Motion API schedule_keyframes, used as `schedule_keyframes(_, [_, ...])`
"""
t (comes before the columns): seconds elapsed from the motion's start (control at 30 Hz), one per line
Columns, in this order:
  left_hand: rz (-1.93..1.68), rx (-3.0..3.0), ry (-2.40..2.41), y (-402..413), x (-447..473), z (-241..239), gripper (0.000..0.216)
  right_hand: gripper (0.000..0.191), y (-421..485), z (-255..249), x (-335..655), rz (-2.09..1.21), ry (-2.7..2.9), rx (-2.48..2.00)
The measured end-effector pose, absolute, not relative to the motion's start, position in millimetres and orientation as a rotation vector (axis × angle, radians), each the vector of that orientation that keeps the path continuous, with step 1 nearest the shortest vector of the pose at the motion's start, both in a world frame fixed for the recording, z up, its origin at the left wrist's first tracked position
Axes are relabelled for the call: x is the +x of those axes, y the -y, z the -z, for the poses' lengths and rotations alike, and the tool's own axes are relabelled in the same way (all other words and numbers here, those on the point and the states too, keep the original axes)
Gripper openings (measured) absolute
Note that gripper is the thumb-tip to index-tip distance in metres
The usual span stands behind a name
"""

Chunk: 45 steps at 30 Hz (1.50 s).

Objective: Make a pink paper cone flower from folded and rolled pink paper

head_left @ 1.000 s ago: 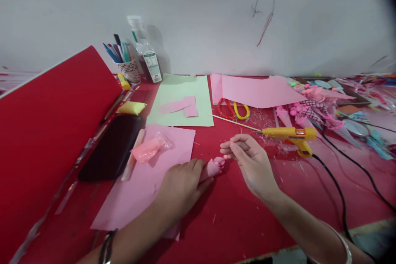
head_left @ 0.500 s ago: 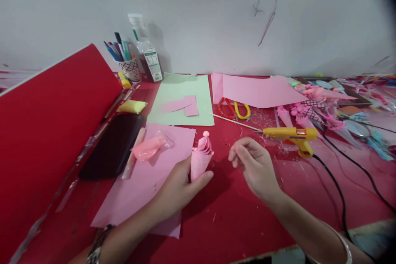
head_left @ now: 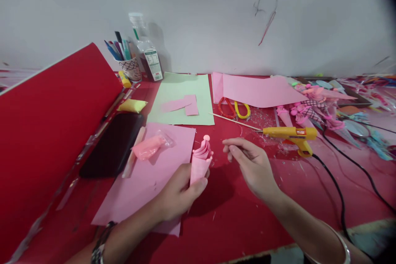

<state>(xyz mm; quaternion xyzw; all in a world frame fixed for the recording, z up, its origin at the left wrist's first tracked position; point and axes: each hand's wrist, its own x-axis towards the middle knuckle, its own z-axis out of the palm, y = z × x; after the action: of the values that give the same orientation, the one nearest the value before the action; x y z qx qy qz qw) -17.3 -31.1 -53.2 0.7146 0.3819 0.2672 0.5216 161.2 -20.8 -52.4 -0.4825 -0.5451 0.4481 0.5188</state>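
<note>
My left hand [head_left: 179,192] is closed round a pink paper cone [head_left: 199,164], held upright above the red table; folded pink layers and a small pink ball top it. My right hand [head_left: 250,165] hovers just right of the cone, its fingers loosely curled with the forefinger reaching toward the cone's top. Whether it pinches anything I cannot make out. A pink paper sheet [head_left: 145,177] lies under my left hand.
A yellow glue gun [head_left: 291,134] with a black cord lies right of my right hand. Scissors [head_left: 233,109], a thin wooden stick [head_left: 230,121], pale green paper [head_left: 182,99], a black phone [head_left: 113,144], a large red sheet [head_left: 46,123], a pen cup [head_left: 130,68], a bottle [head_left: 147,55].
My left hand lifted the cone from lying on the table to upright. My right hand let go of its tip, drew back, then reached toward the top again.
</note>
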Motion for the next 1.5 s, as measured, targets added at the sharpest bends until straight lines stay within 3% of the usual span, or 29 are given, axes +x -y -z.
schedule_keyframes(0.27, [-0.615,1.705,-0.762,31.6,-21.0,55.7,0.028,0.013,22.3,50.1,159.5,-1.151,1.247,-1.166])
schedule_keyframes(0.6, [-0.459,1.855,-0.916,33.6,-16.2,49.1,0.005,0.015,24.0,50.0,158.1,-1.104,1.339,-1.151])
schedule_keyframes(0.8, [-0.550,1.775,-1.023,31.7,-14.1,54.4,0.015,0.015,23.7,48.9,157.3,-1.149,1.245,-1.169])
schedule_keyframes(0.97, [-0.517,1.775,-1.065,32.6,-15.9,58.9,0.018,0.006,23.6,47.9,158.8,-0.998,1.304,-1.197])
schedule_keyframes(1.17, [-0.513,1.764,-1.073,32.1,-15.0,61.3,0.016,0.015,25.0,47.1,158.8,-0.957,1.337,-1.165])
schedule_keyframes(1.5, [-0.504,1.824,-1.159,30.4,-12.2,60.0,0.016,0.012,30.1,43.1,160.8,-0.743,1.540,-1.088])
